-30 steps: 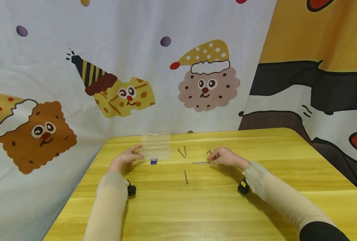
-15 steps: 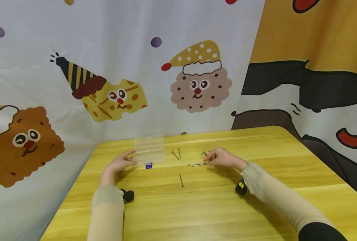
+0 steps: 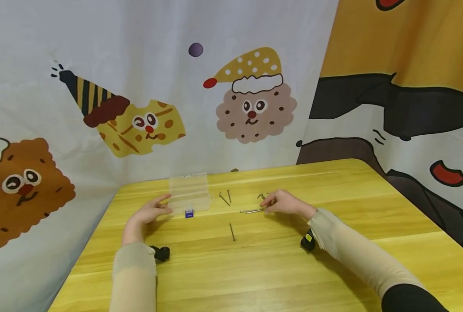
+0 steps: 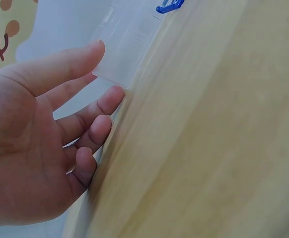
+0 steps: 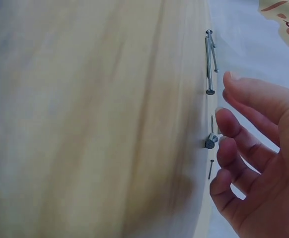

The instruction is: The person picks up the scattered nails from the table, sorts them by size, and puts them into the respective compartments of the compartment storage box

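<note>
My left hand [image 3: 150, 211] is at the left side of a clear plastic box [image 3: 188, 200] whose lid stands raised at the back. Its thumb and fingers spread around the box's near corner, the thumb tip overlapping the plastic in the left wrist view. A blue latch [image 3: 189, 213] sticks out at the box's front. Over on the right, my right hand [image 3: 282, 202] hovers beside metal nails, fingers loosely bent and nothing gripped. Two long nails [image 3: 252, 211] lie at its fingertips; short nails [image 5: 211, 142] sit under the fingers, partly hidden in the head view.
Between box and right hand lie two more nails [image 3: 224, 198], and a single nail [image 3: 232, 232] rests nearer the front. The wooden table [image 3: 231, 277] ends at a printed cloth [image 3: 157, 26] behind. Each wrist carries a black camera [image 3: 308, 241].
The head view has turned, so the table and everything on it appear further left. Both hands stay in about the same places beside the box and the nails.
</note>
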`<state>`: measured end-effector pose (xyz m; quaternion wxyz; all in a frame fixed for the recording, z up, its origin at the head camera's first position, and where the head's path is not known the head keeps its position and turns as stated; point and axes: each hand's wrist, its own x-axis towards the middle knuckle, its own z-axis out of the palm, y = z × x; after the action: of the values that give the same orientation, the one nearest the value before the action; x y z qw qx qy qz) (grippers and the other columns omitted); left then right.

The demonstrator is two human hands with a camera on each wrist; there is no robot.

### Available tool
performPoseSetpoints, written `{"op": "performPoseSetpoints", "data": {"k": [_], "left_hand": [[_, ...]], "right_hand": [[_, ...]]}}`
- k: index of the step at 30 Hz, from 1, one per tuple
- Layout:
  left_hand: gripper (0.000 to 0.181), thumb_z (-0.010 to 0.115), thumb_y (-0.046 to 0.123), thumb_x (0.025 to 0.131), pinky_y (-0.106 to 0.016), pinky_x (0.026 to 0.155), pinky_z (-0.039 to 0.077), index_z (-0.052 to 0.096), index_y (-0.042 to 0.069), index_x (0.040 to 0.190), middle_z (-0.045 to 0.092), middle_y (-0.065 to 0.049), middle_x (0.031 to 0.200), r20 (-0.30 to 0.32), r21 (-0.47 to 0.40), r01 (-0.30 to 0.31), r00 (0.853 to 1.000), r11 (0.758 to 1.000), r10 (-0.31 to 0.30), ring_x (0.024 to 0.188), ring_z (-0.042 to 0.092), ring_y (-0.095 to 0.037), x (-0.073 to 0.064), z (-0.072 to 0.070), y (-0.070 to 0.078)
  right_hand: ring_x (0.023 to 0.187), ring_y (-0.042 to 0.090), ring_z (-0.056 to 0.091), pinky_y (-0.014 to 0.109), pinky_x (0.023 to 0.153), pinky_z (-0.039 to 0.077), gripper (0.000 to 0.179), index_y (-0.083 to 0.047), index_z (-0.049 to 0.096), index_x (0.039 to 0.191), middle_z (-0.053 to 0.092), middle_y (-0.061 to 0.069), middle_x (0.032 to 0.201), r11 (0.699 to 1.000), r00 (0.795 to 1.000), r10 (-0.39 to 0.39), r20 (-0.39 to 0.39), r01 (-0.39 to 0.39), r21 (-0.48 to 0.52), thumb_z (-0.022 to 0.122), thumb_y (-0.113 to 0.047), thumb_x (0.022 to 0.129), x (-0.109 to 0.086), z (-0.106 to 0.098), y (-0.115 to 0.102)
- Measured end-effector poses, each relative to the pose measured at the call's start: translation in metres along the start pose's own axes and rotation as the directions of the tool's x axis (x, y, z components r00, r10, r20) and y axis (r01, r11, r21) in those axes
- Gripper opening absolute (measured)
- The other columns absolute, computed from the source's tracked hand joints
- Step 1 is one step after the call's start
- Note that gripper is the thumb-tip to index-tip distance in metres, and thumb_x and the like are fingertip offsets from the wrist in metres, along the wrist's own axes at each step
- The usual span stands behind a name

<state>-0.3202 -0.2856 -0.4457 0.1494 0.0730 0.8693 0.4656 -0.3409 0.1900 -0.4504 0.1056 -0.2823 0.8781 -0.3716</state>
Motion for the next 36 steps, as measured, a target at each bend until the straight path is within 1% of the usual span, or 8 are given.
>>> {"op": "performPoseSetpoints", "data": {"k": [5, 11, 18, 21, 24, 27, 30, 36], "left_hand": [[0.072, 0.063, 0.023, 0.095, -0.064, 0.104, 0.029, 0.024, 0.006, 0.154, 0.051, -0.028, 0.129, -0.006, 0.019, 0.003, 1.000, 1.000, -0.003, 0.124, 0.045, -0.044, -0.002, 0.000, 0.001], [0.073, 0.063, 0.025, 0.096, -0.063, 0.103, 0.030, 0.024, 0.006, 0.154, 0.051, -0.028, 0.130, -0.002, 0.037, 0.007, 1.000, 0.999, -0.007, 0.125, 0.043, -0.045, -0.004, 0.002, 0.002], [0.071, 0.061, 0.022, 0.097, -0.063, 0.102, 0.031, 0.023, 0.007, 0.154, 0.049, -0.028, 0.131, 0.004, 0.029, 0.015, 1.000, 0.999, -0.015, 0.125, 0.042, -0.045, -0.004, 0.003, 0.005], [0.071, 0.061, 0.023, 0.097, -0.064, 0.102, 0.031, 0.023, 0.007, 0.154, 0.048, -0.030, 0.133, 0.004, 0.032, 0.014, 1.000, 0.999, -0.014, 0.126, 0.041, -0.046, -0.005, 0.003, 0.005], [0.071, 0.061, 0.023, 0.097, -0.063, 0.102, 0.032, 0.023, 0.007, 0.154, 0.047, -0.031, 0.134, -0.001, 0.050, 0.006, 1.000, 0.999, -0.006, 0.127, 0.041, -0.046, -0.005, 0.003, 0.005], [0.070, 0.062, 0.023, 0.097, -0.063, 0.102, 0.032, 0.024, 0.006, 0.154, 0.048, -0.031, 0.133, -0.009, 0.054, 0.004, 1.000, 0.999, -0.003, 0.126, 0.041, -0.046, -0.005, 0.003, 0.004], [0.071, 0.062, 0.023, 0.096, -0.063, 0.102, 0.032, 0.024, 0.006, 0.154, 0.049, -0.031, 0.133, -0.011, 0.055, 0.004, 1.000, 0.998, -0.003, 0.126, 0.042, -0.046, -0.004, 0.002, 0.004], [0.071, 0.062, 0.022, 0.096, -0.062, 0.103, 0.032, 0.024, 0.006, 0.154, 0.050, -0.029, 0.131, -0.012, 0.045, 0.018, 1.000, 0.999, -0.017, 0.125, 0.043, -0.045, -0.004, 0.002, 0.005]], "right_hand": [[0.072, 0.013, 0.057, 0.027, 0.062, 0.048, 0.022, -0.006, 0.076, 0.102, 0.067, -0.002, 0.087, 0.999, 0.999, 0.025, -0.027, -0.026, -0.030, 0.078, -0.011, 0.081, 0.003, 0.000, -0.001], [0.078, 0.010, 0.062, 0.028, 0.070, 0.053, 0.017, -0.008, 0.078, 0.097, 0.070, -0.002, 0.091, 0.996, 0.998, 0.060, -0.023, -0.061, -0.069, 0.079, -0.012, 0.081, 0.007, 0.001, -0.005], [0.075, 0.009, 0.062, 0.028, 0.071, 0.053, 0.010, -0.010, 0.079, 0.088, 0.069, -0.005, 0.085, 0.991, 0.998, 0.062, -0.033, -0.066, -0.117, 0.080, -0.008, 0.078, 0.009, 0.002, -0.009], [0.074, 0.008, 0.061, 0.028, 0.071, 0.053, 0.008, -0.013, 0.079, 0.085, 0.068, -0.008, 0.082, 0.984, 0.998, 0.052, -0.036, -0.057, -0.168, 0.080, -0.009, 0.078, 0.010, 0.003, -0.011], [0.073, 0.007, 0.060, 0.027, 0.070, 0.052, 0.006, -0.016, 0.080, 0.083, 0.067, -0.011, 0.079, 0.969, 0.999, 0.037, -0.030, -0.043, -0.245, 0.081, -0.012, 0.078, 0.010, 0.003, -0.013], [0.073, 0.006, 0.060, 0.027, 0.069, 0.053, 0.004, -0.016, 0.080, 0.083, 0.066, -0.013, 0.078, 0.956, 0.999, 0.026, -0.022, -0.031, -0.291, 0.081, -0.014, 0.079, 0.010, 0.004, -0.014], [0.073, 0.006, 0.060, 0.027, 0.069, 0.053, 0.004, -0.014, 0.080, 0.083, 0.067, -0.011, 0.078, 0.961, 1.000, 0.017, -0.018, -0.022, -0.277, 0.080, -0.014, 0.079, 0.011, 0.005, -0.014], [0.075, 0.008, 0.061, 0.027, 0.070, 0.053, 0.004, -0.012, 0.078, 0.083, 0.067, -0.008, 0.082, 0.980, 1.000, 0.017, -0.010, -0.018, -0.199, 0.079, -0.009, 0.080, 0.012, 0.005, -0.010]]}}
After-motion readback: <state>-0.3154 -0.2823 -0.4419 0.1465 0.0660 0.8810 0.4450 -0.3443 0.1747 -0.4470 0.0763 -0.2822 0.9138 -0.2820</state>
